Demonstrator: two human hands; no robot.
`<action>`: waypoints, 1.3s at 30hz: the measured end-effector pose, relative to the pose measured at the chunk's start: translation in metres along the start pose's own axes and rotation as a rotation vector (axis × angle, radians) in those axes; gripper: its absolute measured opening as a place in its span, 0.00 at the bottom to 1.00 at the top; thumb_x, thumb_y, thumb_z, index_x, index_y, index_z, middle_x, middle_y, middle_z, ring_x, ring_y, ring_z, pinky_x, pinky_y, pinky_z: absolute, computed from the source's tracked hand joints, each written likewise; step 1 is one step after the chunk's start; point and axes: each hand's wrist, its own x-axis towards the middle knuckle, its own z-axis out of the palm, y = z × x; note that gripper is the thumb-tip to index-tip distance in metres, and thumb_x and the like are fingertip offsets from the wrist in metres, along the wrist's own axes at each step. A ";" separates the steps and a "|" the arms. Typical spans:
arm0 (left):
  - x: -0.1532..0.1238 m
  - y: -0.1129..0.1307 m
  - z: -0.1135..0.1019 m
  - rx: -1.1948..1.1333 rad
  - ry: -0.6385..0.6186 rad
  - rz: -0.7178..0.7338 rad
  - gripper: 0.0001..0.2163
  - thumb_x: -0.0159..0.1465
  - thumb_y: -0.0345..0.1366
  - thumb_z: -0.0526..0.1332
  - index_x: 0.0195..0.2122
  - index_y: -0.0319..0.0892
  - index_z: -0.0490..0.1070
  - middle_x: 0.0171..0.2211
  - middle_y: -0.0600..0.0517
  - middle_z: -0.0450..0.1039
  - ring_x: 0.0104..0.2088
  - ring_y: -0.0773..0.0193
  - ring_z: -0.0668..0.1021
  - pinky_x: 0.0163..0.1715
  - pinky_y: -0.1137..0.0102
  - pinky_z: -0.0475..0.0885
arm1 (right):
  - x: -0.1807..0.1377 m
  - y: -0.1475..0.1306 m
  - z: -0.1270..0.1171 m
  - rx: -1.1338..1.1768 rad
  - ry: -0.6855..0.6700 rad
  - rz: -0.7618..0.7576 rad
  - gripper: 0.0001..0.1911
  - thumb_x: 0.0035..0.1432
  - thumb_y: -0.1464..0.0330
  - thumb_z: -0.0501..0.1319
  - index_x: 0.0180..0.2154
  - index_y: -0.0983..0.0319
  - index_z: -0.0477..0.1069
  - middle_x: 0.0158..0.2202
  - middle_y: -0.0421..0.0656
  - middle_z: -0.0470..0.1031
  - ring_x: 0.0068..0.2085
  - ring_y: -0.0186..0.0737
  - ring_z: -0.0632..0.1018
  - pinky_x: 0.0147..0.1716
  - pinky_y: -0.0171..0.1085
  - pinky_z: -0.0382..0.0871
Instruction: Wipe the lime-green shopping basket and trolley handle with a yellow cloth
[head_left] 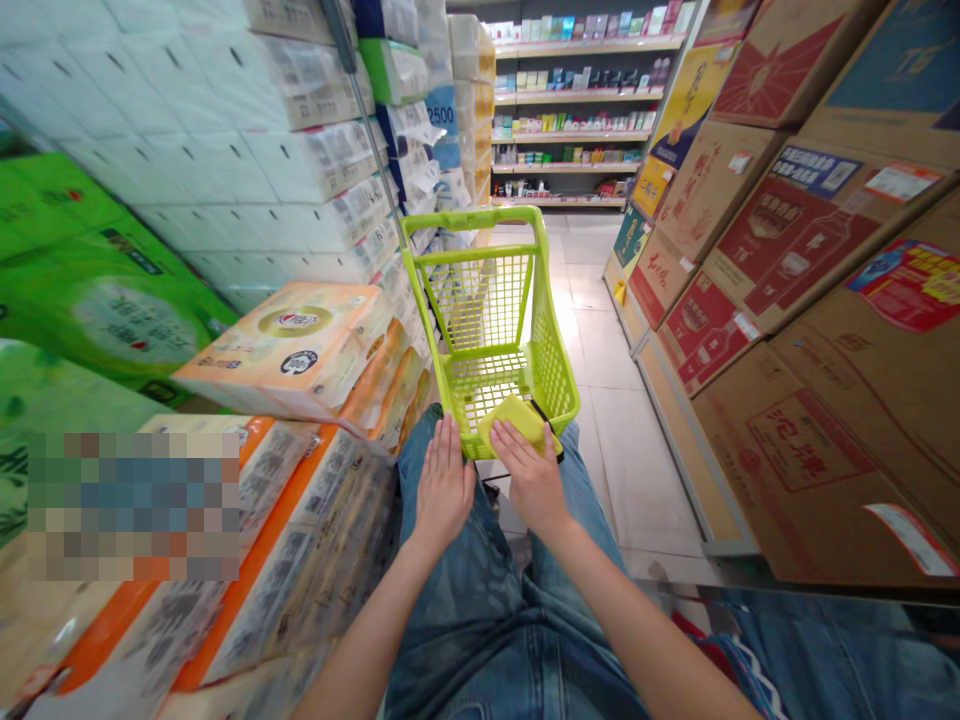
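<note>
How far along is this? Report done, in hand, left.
Done: the green cart stands in the aisle, with no goods showing in its basket. In hand: the right hand lies flat on the cart's yellow-green pad; the left hand rests open on the jeans beside it. Left: the tissue packs sit stacked alongside.
</note>
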 end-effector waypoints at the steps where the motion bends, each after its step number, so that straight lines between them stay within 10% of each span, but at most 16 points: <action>1: 0.000 0.000 0.000 0.003 0.003 0.001 0.31 0.71 0.34 0.47 0.72 0.41 0.33 0.72 0.40 0.45 0.71 0.52 0.51 0.65 0.49 0.59 | -0.005 0.013 -0.007 -0.020 0.013 0.006 0.37 0.56 0.83 0.48 0.66 0.60 0.57 0.64 0.48 0.67 0.66 0.38 0.65 0.68 0.56 0.26; 9: 0.001 0.003 0.000 0.000 0.004 -0.012 0.32 0.71 0.33 0.48 0.72 0.41 0.33 0.72 0.40 0.45 0.71 0.52 0.51 0.66 0.50 0.58 | -0.022 0.084 -0.038 -0.079 0.149 0.165 0.37 0.53 0.84 0.46 0.63 0.60 0.63 0.62 0.46 0.69 0.65 0.40 0.67 0.68 0.55 0.41; 21: -0.002 -0.003 0.000 -0.010 -0.018 -0.002 0.33 0.71 0.34 0.48 0.72 0.42 0.29 0.72 0.40 0.44 0.71 0.53 0.50 0.66 0.50 0.57 | 0.018 -0.043 0.026 0.048 -0.003 0.064 0.31 0.62 0.80 0.49 0.65 0.63 0.58 0.66 0.46 0.63 0.69 0.36 0.60 0.69 0.49 0.25; 34: 0.001 0.002 0.003 0.017 0.001 -0.011 0.32 0.71 0.34 0.48 0.72 0.40 0.31 0.71 0.39 0.46 0.71 0.52 0.51 0.66 0.51 0.58 | -0.020 0.086 -0.040 -0.063 0.115 0.151 0.39 0.52 0.84 0.46 0.64 0.55 0.62 0.62 0.43 0.69 0.65 0.40 0.68 0.68 0.58 0.36; 39: 0.001 0.001 0.003 0.021 0.001 -0.008 0.33 0.71 0.33 0.48 0.72 0.39 0.31 0.72 0.38 0.45 0.71 0.52 0.51 0.66 0.50 0.58 | -0.012 0.059 -0.022 -0.057 0.195 0.272 0.40 0.50 0.84 0.47 0.64 0.59 0.61 0.63 0.46 0.68 0.66 0.42 0.66 0.68 0.58 0.38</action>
